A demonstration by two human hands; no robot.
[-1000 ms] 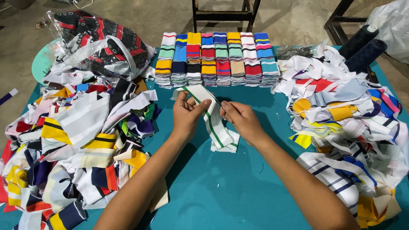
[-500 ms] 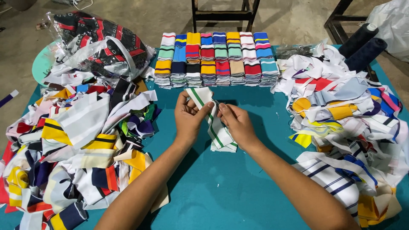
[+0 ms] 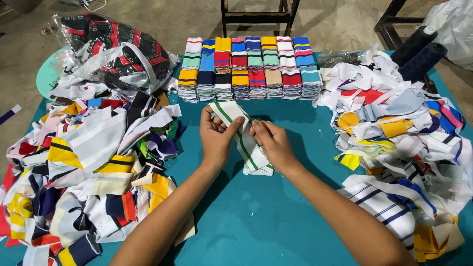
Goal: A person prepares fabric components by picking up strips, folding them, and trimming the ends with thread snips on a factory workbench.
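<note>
The teal table (image 3: 276, 216) carries everything, and most of its surface is covered. A big loose heap of striped knit pieces (image 3: 84, 167) fills the left side, and a second heap (image 3: 399, 143) spreads over the right. At the far left corner sits a clear plastic bag (image 3: 118, 54) stuffed with dark red-and-black pieces. Along the far edge, neat folded stacks (image 3: 249, 66) in many colours stand in two rows, touching one another. Two dark thread cones (image 3: 419, 51) lie at the far right.

Judging by this, some sorting and stacking looks done, while the two heaps suggest that much is left.

Between the stacks and the person, a white strip with green stripes (image 3: 244, 140) lies partly on the table, its upper end lifted. The left hand (image 3: 217, 138) pinches that upper end between thumb and fingers; the right hand (image 3: 271, 143) grips the strip's edge just beside it, fingers closed on the cloth.

Compared with a second ago, both hands have come closer together and higher on the strip, which now stands more upright at the top.
</note>
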